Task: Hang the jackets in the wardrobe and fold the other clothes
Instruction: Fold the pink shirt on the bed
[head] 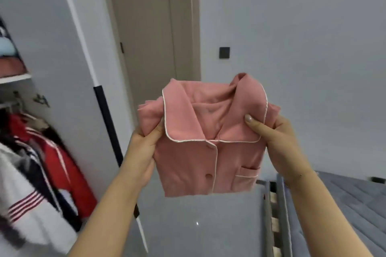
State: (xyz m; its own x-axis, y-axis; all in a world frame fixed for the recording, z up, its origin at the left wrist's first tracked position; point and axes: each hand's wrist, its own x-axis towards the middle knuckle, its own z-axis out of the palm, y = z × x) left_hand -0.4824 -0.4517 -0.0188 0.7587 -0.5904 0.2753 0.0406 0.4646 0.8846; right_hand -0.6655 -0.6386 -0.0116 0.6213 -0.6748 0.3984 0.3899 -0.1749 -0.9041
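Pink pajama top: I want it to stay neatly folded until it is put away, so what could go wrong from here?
1. The pink pajama top is held in mid-air only at its upper edges by the left hand and right hand; the lower half hangs free and could unfold.
2. The collar is already bunched, so creases may set.
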